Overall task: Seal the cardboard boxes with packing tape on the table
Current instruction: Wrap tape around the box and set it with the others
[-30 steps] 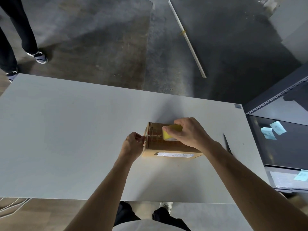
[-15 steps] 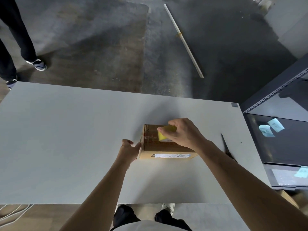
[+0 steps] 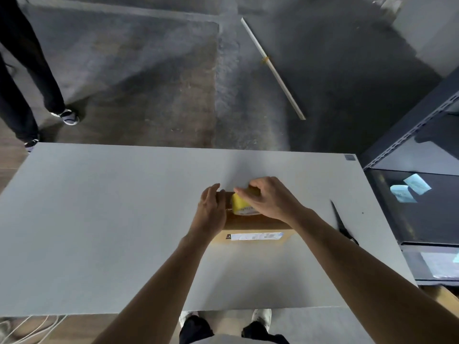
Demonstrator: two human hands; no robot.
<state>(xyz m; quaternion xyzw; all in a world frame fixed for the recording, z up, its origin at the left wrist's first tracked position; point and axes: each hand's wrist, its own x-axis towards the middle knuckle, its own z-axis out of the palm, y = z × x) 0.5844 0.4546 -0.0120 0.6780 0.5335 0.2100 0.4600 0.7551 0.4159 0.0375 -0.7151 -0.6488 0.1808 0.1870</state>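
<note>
A small brown cardboard box [image 3: 250, 225] with a white label on its near side sits on the grey table [image 3: 99, 219], right of centre. My right hand [image 3: 270, 198] grips a yellow roll of packing tape [image 3: 239, 204] on top of the box. My left hand [image 3: 211, 209] lies flat with straight fingers over the box's left end, pressing on it. The box's top and left side are mostly hidden by both hands.
Black scissors [image 3: 344, 225] lie on the table to the right of the box. A dark metal shelf [image 3: 422, 194] stands beside the table's right edge. Another person's legs [image 3: 27, 83] are at the far left. A long white strip [image 3: 273, 68] lies on the floor.
My left hand moved from pinching at the box's left side to lying flat over its left end. My right hand with the tape roll shifted left along the box top.
</note>
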